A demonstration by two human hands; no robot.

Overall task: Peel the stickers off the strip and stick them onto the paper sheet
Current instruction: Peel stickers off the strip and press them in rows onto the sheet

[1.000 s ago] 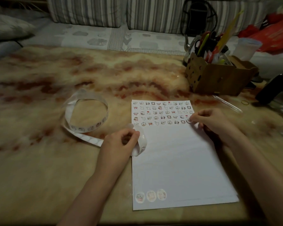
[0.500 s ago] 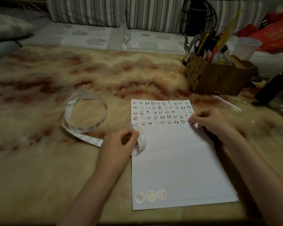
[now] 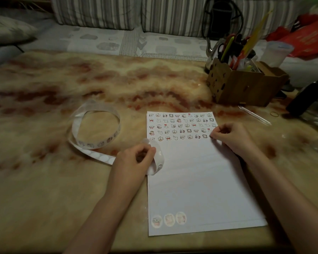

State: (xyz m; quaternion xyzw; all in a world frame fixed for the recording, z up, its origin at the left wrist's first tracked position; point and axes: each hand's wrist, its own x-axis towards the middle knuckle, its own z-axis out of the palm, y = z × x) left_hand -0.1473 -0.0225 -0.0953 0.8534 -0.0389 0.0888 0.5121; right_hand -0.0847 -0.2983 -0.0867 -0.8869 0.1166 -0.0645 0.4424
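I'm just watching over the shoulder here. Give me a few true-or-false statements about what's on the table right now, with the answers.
1. The left hand holds the sticker strip. True.
2. The paper sheet has no stickers on it. False: rows of small stickers fill its far end, and three larger ones sit at its near left corner.
3. The right hand rests at the sheet's right edge, by the lowest sticker row. True.
4. The wooden organiser box stands on the sheet. False: it stands on the table, beyond the sheet.
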